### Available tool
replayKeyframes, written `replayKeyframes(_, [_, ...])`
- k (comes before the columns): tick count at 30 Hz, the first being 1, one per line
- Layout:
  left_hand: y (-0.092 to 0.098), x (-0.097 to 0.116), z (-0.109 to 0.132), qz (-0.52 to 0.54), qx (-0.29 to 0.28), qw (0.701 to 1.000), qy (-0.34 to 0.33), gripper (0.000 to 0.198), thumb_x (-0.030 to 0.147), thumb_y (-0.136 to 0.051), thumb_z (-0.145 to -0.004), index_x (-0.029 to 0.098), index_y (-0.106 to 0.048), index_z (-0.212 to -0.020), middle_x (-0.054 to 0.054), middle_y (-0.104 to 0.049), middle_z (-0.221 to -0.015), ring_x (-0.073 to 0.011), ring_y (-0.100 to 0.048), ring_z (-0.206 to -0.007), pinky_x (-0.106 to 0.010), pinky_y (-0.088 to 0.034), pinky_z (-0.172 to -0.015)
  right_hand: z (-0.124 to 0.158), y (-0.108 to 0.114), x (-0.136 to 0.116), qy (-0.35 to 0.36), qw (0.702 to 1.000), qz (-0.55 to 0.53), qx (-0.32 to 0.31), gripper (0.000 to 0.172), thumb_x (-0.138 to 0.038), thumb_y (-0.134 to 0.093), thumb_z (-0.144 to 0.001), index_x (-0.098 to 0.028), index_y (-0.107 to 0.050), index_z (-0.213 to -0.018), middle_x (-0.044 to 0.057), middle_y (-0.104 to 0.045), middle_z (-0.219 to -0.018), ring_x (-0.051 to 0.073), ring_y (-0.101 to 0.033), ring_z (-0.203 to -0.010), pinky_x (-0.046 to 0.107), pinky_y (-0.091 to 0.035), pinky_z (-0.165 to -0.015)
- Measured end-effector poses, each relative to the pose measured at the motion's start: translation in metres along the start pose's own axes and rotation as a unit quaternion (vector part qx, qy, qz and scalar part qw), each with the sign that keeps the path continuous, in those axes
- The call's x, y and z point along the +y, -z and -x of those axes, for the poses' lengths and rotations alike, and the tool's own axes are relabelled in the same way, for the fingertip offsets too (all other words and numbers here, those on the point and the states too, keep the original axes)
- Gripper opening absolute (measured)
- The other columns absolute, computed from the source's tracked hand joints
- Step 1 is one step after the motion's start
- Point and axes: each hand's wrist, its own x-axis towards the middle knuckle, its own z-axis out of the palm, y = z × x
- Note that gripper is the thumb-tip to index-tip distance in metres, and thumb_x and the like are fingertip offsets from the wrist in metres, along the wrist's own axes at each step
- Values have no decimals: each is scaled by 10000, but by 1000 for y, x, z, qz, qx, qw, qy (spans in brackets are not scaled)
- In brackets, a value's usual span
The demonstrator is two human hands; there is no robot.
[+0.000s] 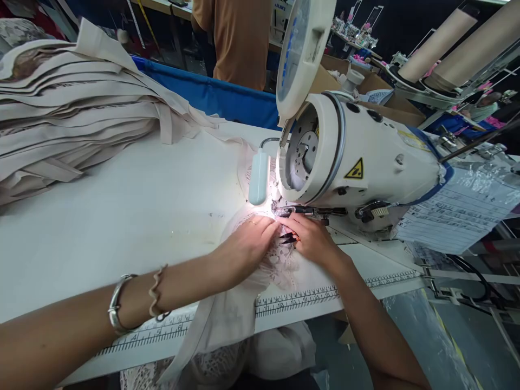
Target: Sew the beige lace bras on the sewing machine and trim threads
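Note:
My left hand (252, 244) presses on pale pink lace fabric (280, 265), its fingers bent together just in front of the sewing machine's needle area. Close beside it, my right hand (311, 238) has its fingertips on the same lace by the presser foot (278, 208). Small thread snips (288, 238) with dark blades and an orange part are tucked in my right hand, blades pointing left. The fabric drapes over the table's front edge towards my lap. A white sewing machine (374, 146) stands behind my right hand. The needle tip is lost in the glare.
A small lamp (258, 179) lights the stitching spot. Layered beige fabric pieces (81, 108) are piled at the left. A measuring tape strip (300, 300) runs along the front edge of the white table (162, 216). A person (241, 43) stands beyond the blue cloth (211, 89).

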Motion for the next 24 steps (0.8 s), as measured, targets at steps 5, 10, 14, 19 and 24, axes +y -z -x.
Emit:
replayKeyframes(5, [0,-6,4,43,-39,998,-37,256,135,-409,-1021,124,-652,-944,-141,-659,-1086,-244,-588,-1009,-427,-516,-897,4,4,3,-15,998,-65,9,554,2,-463,-795,-231,-666,-1255,44,-707,-992,184,-669,-860,266,-548,-726])
replayKeyframes(10, [3,-13,1,47,-70,996,-25,360,149,-332,-1056,142,-643,-875,-99,-680,-967,-219,-595,-914,-450,-476,-927,7,4,4,5,997,-71,36,374,-22,-485,-852,-223,-720,-1063,35,-701,-922,163,-672,-815,232,-525,-651])
replayKeyframes(14, [-4,-11,2,41,-50,998,-24,280,188,-369,-1056,133,-629,-1141,-119,-674,-1071,-238,-584,-994,-456,-447,-966,5,2,4,30,998,-25,50,343,2,-485,-850,-215,-713,-987,61,-723,-1043,191,-686,-918,262,-541,-696])
replayKeyframes(19, [-2,-27,-1,84,-45,994,-62,249,241,-434,-1054,176,-673,-1054,-107,-669,-1078,-230,-597,-1011,-405,-462,-934,0,3,2,107,991,6,74,384,47,-411,-879,-194,-700,-958,75,-745,-1169,234,-671,-1049,373,-544,-873])
replayKeyframes(24, [6,-51,-6,101,-51,991,-72,330,305,-400,-1072,181,-697,-1002,-106,-677,-1093,-215,-617,-967,-353,-485,-857,-2,3,2,132,987,-11,88,432,74,-392,-873,-199,-701,-1003,47,-773,-1097,217,-675,-1027,365,-558,-846])
